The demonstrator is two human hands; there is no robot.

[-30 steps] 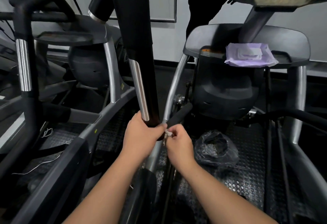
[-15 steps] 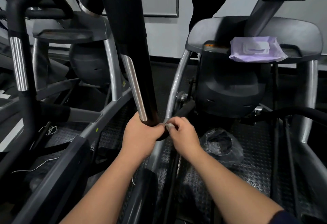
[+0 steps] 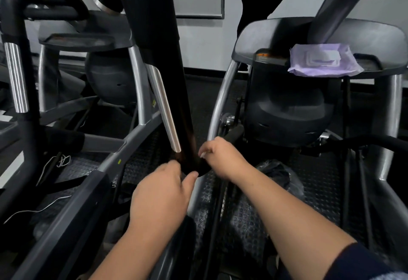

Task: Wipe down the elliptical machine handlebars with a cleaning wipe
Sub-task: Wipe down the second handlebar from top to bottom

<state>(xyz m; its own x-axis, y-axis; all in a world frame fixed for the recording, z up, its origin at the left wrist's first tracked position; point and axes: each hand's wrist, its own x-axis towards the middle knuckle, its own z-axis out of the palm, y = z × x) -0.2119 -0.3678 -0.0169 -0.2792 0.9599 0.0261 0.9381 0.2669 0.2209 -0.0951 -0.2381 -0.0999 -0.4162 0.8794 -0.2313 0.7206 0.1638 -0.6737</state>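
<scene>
Handlebar [image 3: 154, 63]: black grip, silver sensor strip, ran 12 to 6 o'clock at centre. Left hand [image 3: 161, 193] loose, fingers at its lower end. Right hand [image 3: 223, 158] pinched small whitish wipe [image 3: 202, 154] beside it. Purple wipe pack [image 3: 322, 61] at 2 o'clock on console shelf [image 3: 249, 43].

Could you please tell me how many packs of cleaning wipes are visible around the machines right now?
1. A single purple wipes pack lies on the grey shelf of the right-hand elliptical, below its console post. Others could be hidden behind the machines.
</scene>
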